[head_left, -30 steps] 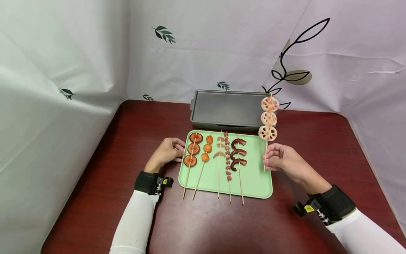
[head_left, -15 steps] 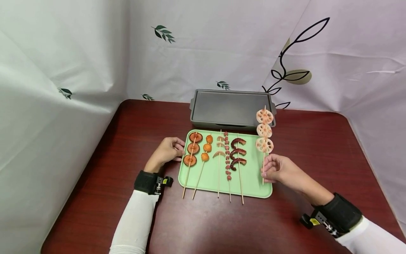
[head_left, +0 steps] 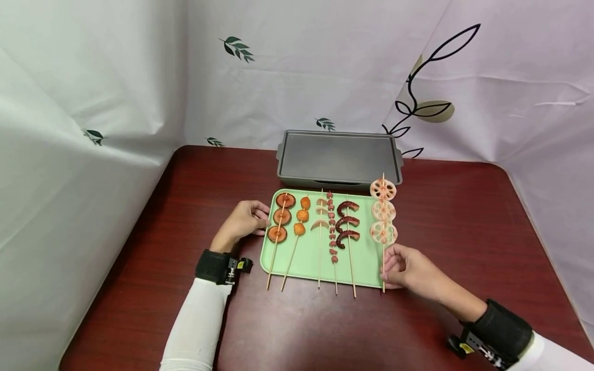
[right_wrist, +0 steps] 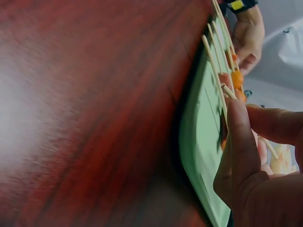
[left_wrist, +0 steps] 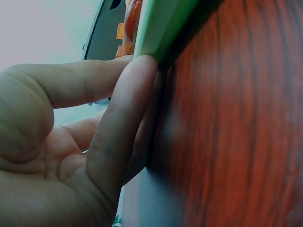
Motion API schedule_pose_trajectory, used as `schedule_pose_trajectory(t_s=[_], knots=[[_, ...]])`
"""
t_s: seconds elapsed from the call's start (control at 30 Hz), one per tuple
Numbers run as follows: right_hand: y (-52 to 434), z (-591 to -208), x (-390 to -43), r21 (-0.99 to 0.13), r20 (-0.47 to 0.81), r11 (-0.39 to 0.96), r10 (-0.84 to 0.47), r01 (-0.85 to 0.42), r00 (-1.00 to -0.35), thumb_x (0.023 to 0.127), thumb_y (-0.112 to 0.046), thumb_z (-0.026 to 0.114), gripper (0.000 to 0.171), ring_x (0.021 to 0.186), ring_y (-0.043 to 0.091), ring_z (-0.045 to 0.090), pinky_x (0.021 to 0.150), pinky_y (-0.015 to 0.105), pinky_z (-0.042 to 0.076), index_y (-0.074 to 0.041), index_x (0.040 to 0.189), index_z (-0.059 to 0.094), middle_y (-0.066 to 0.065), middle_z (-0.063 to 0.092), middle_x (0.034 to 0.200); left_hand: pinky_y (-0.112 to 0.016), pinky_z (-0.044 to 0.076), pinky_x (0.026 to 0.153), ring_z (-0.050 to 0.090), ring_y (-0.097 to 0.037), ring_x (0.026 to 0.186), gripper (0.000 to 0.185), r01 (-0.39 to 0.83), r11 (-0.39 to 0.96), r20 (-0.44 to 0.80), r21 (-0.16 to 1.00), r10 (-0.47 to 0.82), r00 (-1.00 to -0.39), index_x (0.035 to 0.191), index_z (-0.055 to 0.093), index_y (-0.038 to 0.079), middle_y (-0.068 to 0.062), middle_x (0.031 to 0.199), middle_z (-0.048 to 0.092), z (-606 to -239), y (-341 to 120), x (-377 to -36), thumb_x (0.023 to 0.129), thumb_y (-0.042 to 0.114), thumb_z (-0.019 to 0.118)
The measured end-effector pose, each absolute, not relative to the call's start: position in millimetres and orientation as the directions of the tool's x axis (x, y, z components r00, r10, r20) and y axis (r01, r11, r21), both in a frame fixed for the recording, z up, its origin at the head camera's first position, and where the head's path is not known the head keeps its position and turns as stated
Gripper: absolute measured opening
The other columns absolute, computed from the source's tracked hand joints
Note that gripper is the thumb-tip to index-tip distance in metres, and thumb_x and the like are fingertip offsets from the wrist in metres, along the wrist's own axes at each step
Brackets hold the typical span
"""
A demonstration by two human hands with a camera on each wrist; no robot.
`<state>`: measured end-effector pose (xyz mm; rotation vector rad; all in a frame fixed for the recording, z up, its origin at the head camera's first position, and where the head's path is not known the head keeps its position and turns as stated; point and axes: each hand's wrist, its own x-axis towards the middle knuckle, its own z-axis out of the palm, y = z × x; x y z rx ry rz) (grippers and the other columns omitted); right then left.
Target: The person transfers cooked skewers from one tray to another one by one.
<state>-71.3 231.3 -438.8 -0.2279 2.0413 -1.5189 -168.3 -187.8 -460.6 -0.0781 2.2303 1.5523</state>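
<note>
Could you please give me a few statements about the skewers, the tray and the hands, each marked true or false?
1. The right hand pinches the lotus root skewer. True.
2. The lotus root skewer is at the left end of the green tray. False: it is at the right end.
3. The left hand touches the tray's left edge. True.
4. The grey griddle pan holds skewers. False: nothing lies in it.
5. The lotus skewer carries three slices. True.

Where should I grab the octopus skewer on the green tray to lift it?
Pinch the bare stick end of the octopus skewer, coming from the near side. It juts past the green tray rim toward you, with no food on it and neighbouring skewers close beside.
</note>
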Motion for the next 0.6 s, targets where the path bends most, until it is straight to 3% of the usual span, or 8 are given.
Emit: schedule_pose_trajectory(t_s=[0.23, 0.47, 0.6], knots=[[235.1, -440.1, -60.5, -0.911, -0.387, 0.34, -0.5, 0.235, -0.775, 0.088, 0.007, 0.071, 0.03, 0.076, 0.013, 0.067, 0.068, 0.033, 0.066, 0.014, 0.108, 0.05, 0.01, 0.061, 0.086, -0.032, 0.065, 0.067, 0.068, -0.02, 0.075, 0.033, -0.269, 0.38, -0.361, 0.885, 0.195, -0.912, 0.126, 0.06, -0.007, -0.017, 0.097, 0.063, -461.0, -188.1, -167.5, 0.094, -0.004, 0.067], [238.7, -438.6, -52.3, -0.887, -0.461, 0.29, -0.529, 0.359, -0.713, 0.088, 0.013, 0.062, 0.023, 0.084, 0.019, 0.071, 0.074, 0.038, 0.066, 0.013, 0.108, 0.049, 0.011, 0.061, 0.09, -0.032, 0.065, 0.066, 0.068, -0.02, 0.074, 0.033, -0.258, 0.382, -0.351, 0.888, 0.198, -0.915, 0.126, 0.06, -0.007, -0.017, 0.097, 0.063, -460.4, -187.9, -166.2, 0.094, -0.004, 0.066], [238.9, -437.3, -53.0, -0.87, -0.492, 0.271, -0.529, 0.411, -0.691, 0.09, 0.01, 0.066, 0.026, 0.086, 0.02, 0.071, 0.077, 0.039, 0.066, 0.012, 0.11, 0.049, 0.009, 0.06, 0.091, -0.032, 0.065, 0.066, 0.068, -0.02, 0.074, 0.033, -0.263, 0.375, -0.351, 0.889, 0.19, -0.917, 0.126, 0.061, -0.007, -0.016, 0.096, 0.063, -460.1, -187.8, -165.6, 0.094, -0.005, 0.066]])
